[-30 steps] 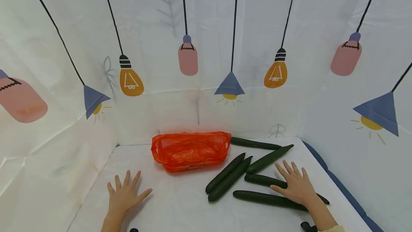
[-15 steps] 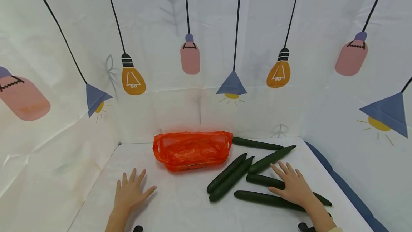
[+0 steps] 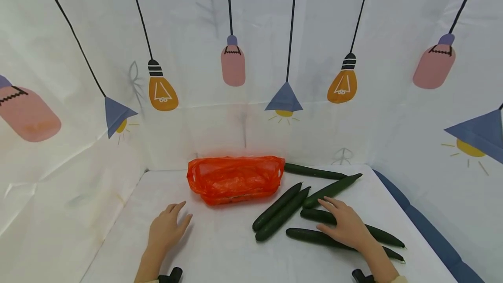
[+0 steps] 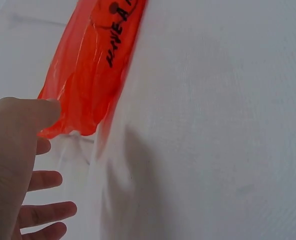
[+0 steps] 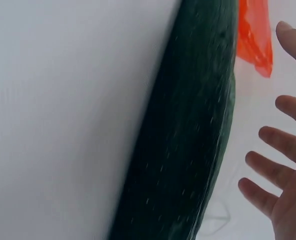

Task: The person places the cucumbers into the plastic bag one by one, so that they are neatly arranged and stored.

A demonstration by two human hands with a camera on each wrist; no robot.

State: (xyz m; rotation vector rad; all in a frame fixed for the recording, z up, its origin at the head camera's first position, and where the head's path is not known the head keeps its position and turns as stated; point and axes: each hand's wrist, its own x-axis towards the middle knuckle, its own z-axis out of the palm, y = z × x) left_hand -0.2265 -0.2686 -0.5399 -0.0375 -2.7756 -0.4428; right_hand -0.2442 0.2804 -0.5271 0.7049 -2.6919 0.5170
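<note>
My left hand [image 3: 167,226] hovers over the white table with loosely bent fingers and nothing in them, in front of a red-orange plastic bag [image 3: 237,180]. In the left wrist view, the bag [image 4: 90,70] shows black lettering beyond the thumb. My right hand [image 3: 343,226], also holding nothing, is above two long dark green cucumbers, the rear one [image 3: 385,236] and the front one [image 3: 314,236], and partly covers both. Its spread fingers [image 5: 278,142] stand apart from a large cucumber [image 5: 183,120] in the right wrist view.
Two cucumbers lie side by side, the nearer one [image 3: 284,215] along the other [image 3: 277,206]. Another [image 3: 334,190] slants behind my right hand, and one more [image 3: 312,171] lies at the back beside the bag. A lamp-printed white curtain [image 3: 251,130] encloses the table [image 3: 220,248].
My left hand has moved right, its spread fingers now drawn together and bent inward. My right hand has shifted left over the cucumbers. The bag and cucumbers have stayed in place.
</note>
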